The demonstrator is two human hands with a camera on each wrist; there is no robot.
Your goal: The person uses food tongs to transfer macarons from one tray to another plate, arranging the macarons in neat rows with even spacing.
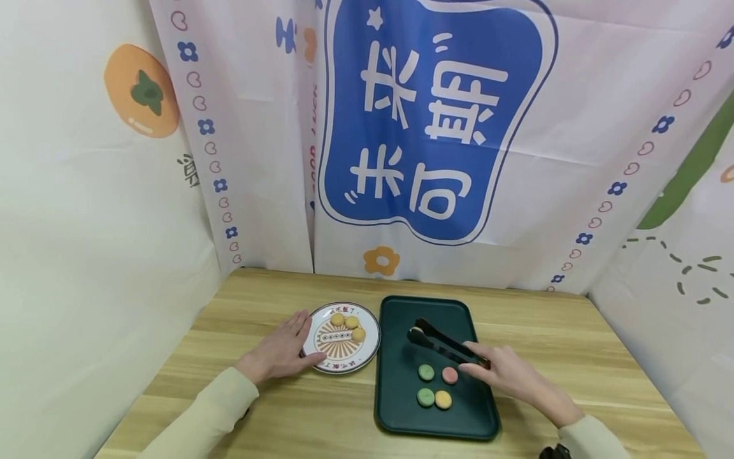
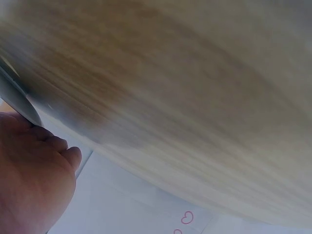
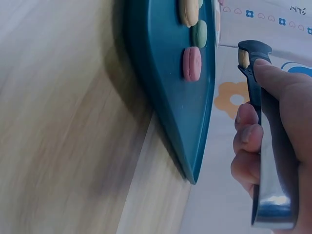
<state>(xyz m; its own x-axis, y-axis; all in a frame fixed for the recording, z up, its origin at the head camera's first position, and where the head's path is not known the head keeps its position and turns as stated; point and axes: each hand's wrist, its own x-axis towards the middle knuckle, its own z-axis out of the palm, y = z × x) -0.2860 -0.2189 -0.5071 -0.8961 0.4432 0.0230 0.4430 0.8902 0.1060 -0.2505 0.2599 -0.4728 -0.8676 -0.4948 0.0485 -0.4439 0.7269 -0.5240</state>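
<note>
My right hand (image 1: pixel 510 373) grips a pair of black and silver tongs (image 3: pixel 275 161) by the handle, thumb on one arm and fingers on the other. A small yellowish macaron (image 3: pixel 243 59) is pinched between the tong tips, over the far part of the dark green tray (image 1: pixel 395 408). On the tray lie two green macarons (image 1: pixel 426 373), a pink macaron (image 1: pixel 450 375) and a yellow macaron (image 1: pixel 443 400). My left hand (image 1: pixel 283 350) rests at the left rim of a white patterned plate (image 1: pixel 369 354), fingers straight and thumb spread. Three yellow macarons (image 1: pixel 352 323) sit on the plate.
Plate and tray stand side by side on a wood-grain table (image 1: pixel 298 421). Printed cloth (image 1: pixel 264 127) hangs behind the table's far edge, with more light cloth on both sides.
</note>
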